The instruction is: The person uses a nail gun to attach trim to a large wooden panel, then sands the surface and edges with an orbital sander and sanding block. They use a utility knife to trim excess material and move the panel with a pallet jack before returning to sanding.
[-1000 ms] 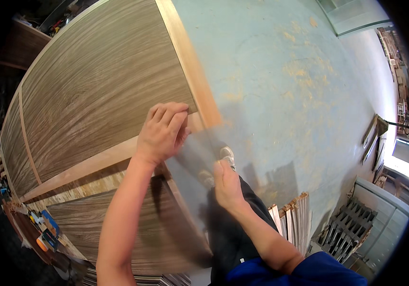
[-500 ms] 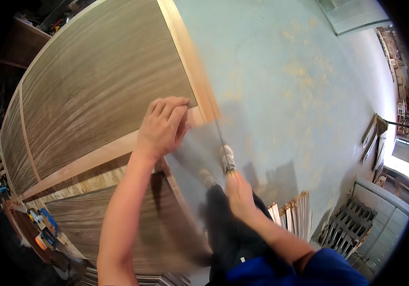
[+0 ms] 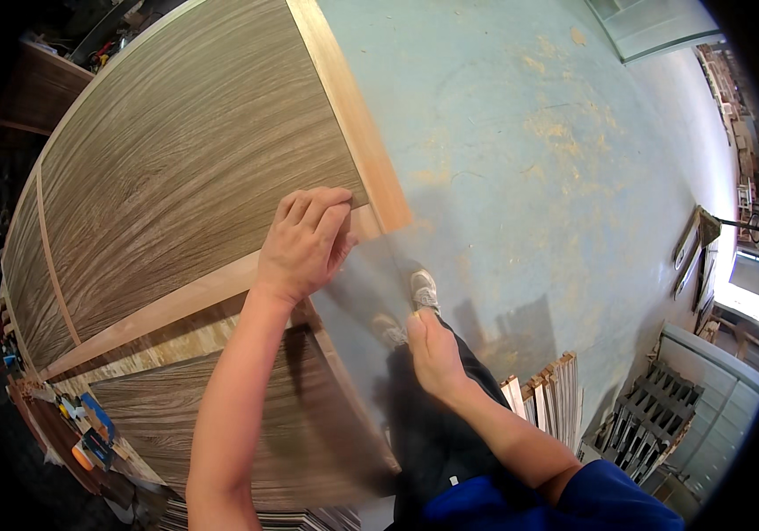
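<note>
A large brown wood-grain panel (image 3: 176, 150) framed with pale wood strips fills the left side. My left hand (image 3: 304, 239) is closed over its near edge by the corner, fingers curled on the pale strip (image 3: 203, 279). Along the right edge runs a wider pale strip (image 3: 366, 155), whose end juts slightly past the corner. My right hand (image 3: 437, 354) is closed round the handle of a thin tool that looks like a handsaw (image 3: 404, 276). Its blade is blurred by motion and points up toward the strip's end at the corner. Whether it touches the wood I cannot tell.
Below lies a second wood-grain panel (image 3: 211, 420). My shoes stand on the pale blue-green floor (image 3: 503, 177), which is strewn with sawdust. Bundled strips (image 3: 552, 398) and a dark rack (image 3: 649, 411) stand at the lower right; small tools (image 3: 92, 434) sit at the lower left.
My right hand has moved a little left, and the saw blade has shifted with it. My left hand stays on the panel's corner, almost unmoved.
</note>
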`<act>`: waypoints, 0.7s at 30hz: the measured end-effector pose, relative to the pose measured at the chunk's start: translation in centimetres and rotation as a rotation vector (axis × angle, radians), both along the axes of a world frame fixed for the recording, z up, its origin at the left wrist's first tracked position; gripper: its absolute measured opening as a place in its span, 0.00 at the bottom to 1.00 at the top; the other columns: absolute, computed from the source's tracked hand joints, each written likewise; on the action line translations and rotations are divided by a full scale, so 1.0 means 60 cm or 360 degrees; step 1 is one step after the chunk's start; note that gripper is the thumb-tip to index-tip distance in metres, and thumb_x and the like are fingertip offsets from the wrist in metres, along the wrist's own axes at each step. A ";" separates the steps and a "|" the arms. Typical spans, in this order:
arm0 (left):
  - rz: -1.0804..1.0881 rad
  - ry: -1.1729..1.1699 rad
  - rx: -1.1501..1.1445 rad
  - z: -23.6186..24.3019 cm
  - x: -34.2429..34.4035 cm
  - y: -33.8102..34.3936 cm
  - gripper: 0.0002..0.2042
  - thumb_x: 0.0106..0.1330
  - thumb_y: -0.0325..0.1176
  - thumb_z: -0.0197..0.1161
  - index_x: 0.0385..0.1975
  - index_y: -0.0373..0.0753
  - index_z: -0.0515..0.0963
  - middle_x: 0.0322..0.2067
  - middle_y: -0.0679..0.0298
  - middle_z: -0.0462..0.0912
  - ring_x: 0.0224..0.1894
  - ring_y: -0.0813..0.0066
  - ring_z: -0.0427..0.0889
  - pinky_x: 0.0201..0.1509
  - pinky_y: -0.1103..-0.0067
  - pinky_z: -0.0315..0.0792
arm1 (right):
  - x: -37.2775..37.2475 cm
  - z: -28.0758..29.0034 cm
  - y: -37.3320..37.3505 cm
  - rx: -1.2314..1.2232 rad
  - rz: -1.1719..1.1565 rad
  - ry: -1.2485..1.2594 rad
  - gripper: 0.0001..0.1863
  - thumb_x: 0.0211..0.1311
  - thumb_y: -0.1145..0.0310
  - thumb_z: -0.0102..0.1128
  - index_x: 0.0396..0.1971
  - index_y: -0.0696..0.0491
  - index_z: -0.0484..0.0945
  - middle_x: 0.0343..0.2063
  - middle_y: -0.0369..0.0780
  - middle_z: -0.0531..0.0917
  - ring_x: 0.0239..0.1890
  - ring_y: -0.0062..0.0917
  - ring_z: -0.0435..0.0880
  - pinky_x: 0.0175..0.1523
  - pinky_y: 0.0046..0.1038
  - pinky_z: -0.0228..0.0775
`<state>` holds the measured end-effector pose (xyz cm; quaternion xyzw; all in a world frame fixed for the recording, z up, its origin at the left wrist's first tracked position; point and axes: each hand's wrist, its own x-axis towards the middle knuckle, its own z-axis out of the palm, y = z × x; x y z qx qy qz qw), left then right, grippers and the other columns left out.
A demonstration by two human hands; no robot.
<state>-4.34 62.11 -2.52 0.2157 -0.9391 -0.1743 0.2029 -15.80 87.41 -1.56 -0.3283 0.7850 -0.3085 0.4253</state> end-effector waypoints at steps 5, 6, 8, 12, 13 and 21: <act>-0.0033 -0.0052 0.0032 -0.006 0.004 0.000 0.17 0.63 0.33 0.68 0.49 0.39 0.73 0.56 0.60 0.78 0.57 0.56 0.77 0.65 0.62 0.68 | 0.000 0.021 0.007 0.0074 0.0014 -0.0008 0.21 0.83 0.54 0.42 0.37 0.57 0.70 0.22 0.48 0.75 0.27 0.44 0.76 0.36 0.42 0.68; -0.0032 -0.0056 0.0030 -0.008 0.005 0.000 0.17 0.63 0.34 0.68 0.49 0.39 0.73 0.56 0.60 0.78 0.57 0.56 0.77 0.65 0.62 0.67 | -0.002 0.026 0.008 0.0089 -0.0003 -0.0034 0.20 0.83 0.54 0.42 0.37 0.57 0.69 0.23 0.50 0.75 0.28 0.48 0.77 0.37 0.43 0.68; -0.0030 -0.0061 0.0022 -0.006 0.003 0.001 0.17 0.64 0.34 0.68 0.49 0.39 0.73 0.56 0.60 0.78 0.57 0.56 0.77 0.65 0.61 0.67 | 0.000 0.024 0.016 0.0055 -0.0006 -0.0014 0.20 0.83 0.54 0.41 0.37 0.57 0.69 0.24 0.53 0.76 0.30 0.53 0.77 0.37 0.45 0.68; -0.0035 -0.0059 -0.0014 -0.007 0.003 0.001 0.17 0.64 0.34 0.68 0.50 0.39 0.73 0.56 0.60 0.78 0.58 0.55 0.76 0.65 0.61 0.67 | 0.015 0.006 0.037 0.0021 -0.0012 0.0048 0.20 0.83 0.55 0.42 0.37 0.58 0.69 0.26 0.55 0.76 0.33 0.58 0.76 0.37 0.47 0.67; -0.0038 -0.0063 -0.0022 -0.008 0.006 0.003 0.17 0.64 0.34 0.68 0.50 0.40 0.73 0.57 0.59 0.78 0.58 0.55 0.76 0.64 0.61 0.67 | 0.019 0.008 0.037 0.0057 -0.0027 0.0027 0.20 0.83 0.55 0.42 0.38 0.58 0.69 0.27 0.56 0.76 0.33 0.59 0.76 0.37 0.47 0.67; -0.0030 -0.0112 -0.0024 -0.003 -0.006 0.003 0.18 0.64 0.32 0.67 0.52 0.40 0.73 0.58 0.61 0.77 0.59 0.55 0.75 0.65 0.62 0.67 | 0.035 0.068 0.277 0.0322 0.0519 -0.0003 0.09 0.77 0.69 0.43 0.39 0.57 0.71 0.34 0.56 0.76 0.34 0.57 0.80 0.36 0.53 0.70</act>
